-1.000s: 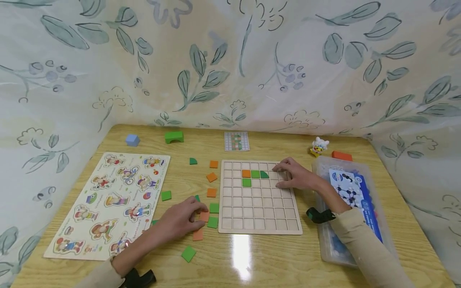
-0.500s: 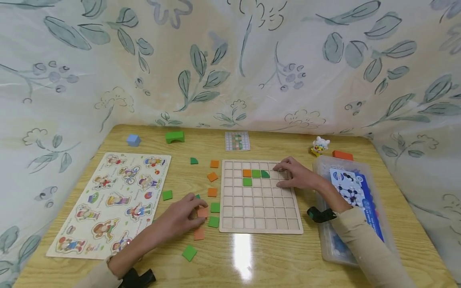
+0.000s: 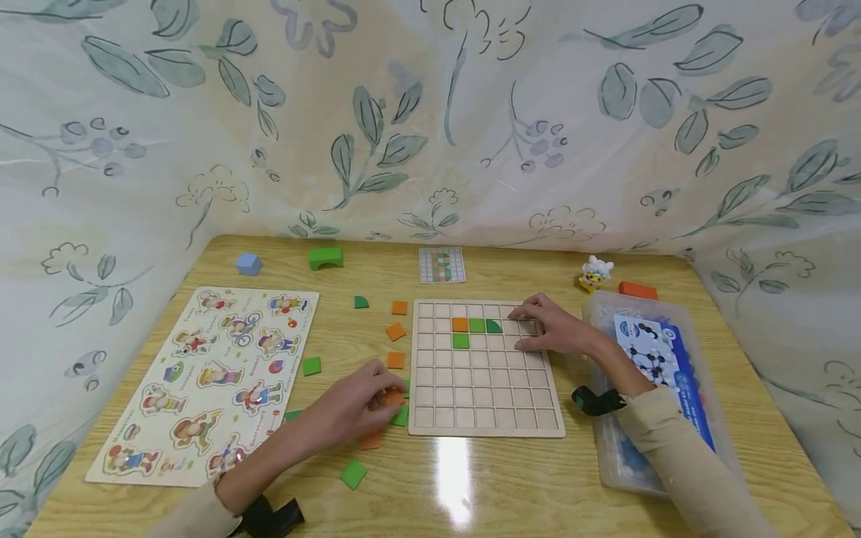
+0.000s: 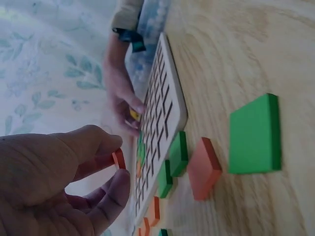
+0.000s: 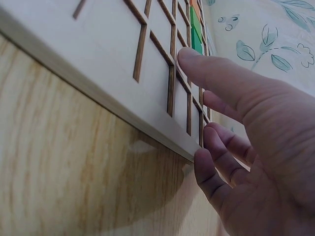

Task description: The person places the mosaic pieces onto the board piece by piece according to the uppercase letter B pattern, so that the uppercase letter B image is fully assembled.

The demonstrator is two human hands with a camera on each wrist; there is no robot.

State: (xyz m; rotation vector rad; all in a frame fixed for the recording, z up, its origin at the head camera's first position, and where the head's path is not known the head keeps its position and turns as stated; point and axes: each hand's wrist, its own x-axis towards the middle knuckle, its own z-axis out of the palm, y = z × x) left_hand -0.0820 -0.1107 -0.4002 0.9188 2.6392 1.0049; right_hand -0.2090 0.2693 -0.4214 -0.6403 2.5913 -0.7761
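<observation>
My left hand (image 3: 350,402) pinches an orange square tile (image 4: 118,159) between thumb and finger, lifted off the table left of the wooden grid board (image 3: 487,379). On the board lie an orange tile (image 3: 460,324), a green square tile (image 3: 477,325) and a dark green quarter-round tile (image 3: 494,326) in a row. Another green tile (image 3: 460,341) sits below the orange one. My right hand (image 3: 560,329) rests at the board's right edge, its fingers spread and loosely bent, gripping no tile. Loose green and orange tiles, such as a green tile (image 4: 253,133), lie around my left hand.
A picture puzzle board (image 3: 222,388) lies at the left and a clear plastic box (image 3: 608,448) at the right. Along the back are a blue block (image 3: 249,264), a green arch block (image 3: 326,258), a pattern card (image 3: 442,265), a small figurine (image 3: 595,274) and a red block (image 3: 637,290).
My left hand has picked up the orange tile from the table and moved slightly right, towards the board. The right hand has stayed in place.
</observation>
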